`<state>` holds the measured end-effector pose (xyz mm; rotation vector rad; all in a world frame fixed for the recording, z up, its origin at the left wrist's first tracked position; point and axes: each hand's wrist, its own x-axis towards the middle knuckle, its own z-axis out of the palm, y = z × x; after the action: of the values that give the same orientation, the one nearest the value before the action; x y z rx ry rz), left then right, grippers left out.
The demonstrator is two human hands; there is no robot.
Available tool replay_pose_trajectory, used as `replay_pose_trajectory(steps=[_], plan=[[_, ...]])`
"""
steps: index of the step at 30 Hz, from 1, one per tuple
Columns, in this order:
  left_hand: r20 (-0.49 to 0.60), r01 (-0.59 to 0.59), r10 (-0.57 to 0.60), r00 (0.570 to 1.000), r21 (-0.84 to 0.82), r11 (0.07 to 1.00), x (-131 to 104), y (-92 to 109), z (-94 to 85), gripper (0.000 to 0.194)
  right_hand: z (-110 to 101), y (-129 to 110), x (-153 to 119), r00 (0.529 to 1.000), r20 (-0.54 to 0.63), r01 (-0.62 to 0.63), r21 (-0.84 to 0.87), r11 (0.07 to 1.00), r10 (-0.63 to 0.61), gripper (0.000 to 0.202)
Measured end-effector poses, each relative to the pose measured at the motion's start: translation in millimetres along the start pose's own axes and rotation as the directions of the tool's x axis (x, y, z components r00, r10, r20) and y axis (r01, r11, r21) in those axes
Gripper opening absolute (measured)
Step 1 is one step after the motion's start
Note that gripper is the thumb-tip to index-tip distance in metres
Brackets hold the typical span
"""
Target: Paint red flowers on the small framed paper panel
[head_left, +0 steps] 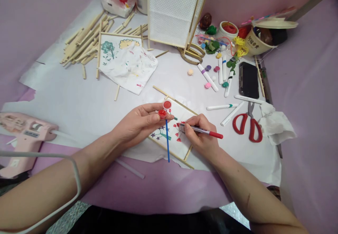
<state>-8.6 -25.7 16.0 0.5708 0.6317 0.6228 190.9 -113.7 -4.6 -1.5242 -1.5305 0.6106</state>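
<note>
Between the fingertips of my left hand (139, 123) is a small open paint pot (162, 114) of red paint, its round lid (167, 104) tilted up behind it. A thin blue stick (167, 142) extends down from the same hand. My right hand (202, 135) is closed around a red marker (203, 130), its writing end at the drawing and its red end pointing right. Below both hands lies a wood-framed white panel (182, 151) bearing red flowers, purple stars and green marks. My fingers cover part of the drawing.
A pink glue gun (29, 135) lies left, its cable (74, 167) crossing over my left forearm. Wooden sticks (87, 40), a painted framed panel (118, 51) and a tall white panelled frame (173, 12) stand behind. Red-handled scissors (248, 125), a phone (248, 80) and several markers are right.
</note>
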Motion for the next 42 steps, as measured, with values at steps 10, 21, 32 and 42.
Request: replay_pose_trajectory(steps=[10, 21, 32, 42], plan=[[0.002, 0.000, 0.000, 1.000, 0.002, 1.000, -0.1, 0.3, -0.5, 0.029, 0.6, -2.0, 1.4, 1.000, -0.003, 0.019, -0.063, 0.998, -0.019, 0.013], [0.004, -0.001, 0.001, 1.000, 0.006, 1.000, -0.5, 0.4, 1.1, 0.022, 0.7, -2.2, 1.3, 1.000, -0.012, -0.007, -0.079, 0.997, 0.006, 0.014], [0.021, -0.012, 0.012, 1.000, 0.000, 1.000, -0.2, -0.8, 0.0, 0.022, 0.6, 0.0, 0.7, 1.000, -0.010, -0.010, -0.062, 0.998, 0.009, 0.018], [-0.002, -0.005, 0.005, 1.000, 0.002, 1.000, -0.2, -0.8, -0.7, 0.021, 0.2, 1.5, -0.4, 1.000, -0.016, -0.025, -0.066, 0.997, 0.024, 0.017]])
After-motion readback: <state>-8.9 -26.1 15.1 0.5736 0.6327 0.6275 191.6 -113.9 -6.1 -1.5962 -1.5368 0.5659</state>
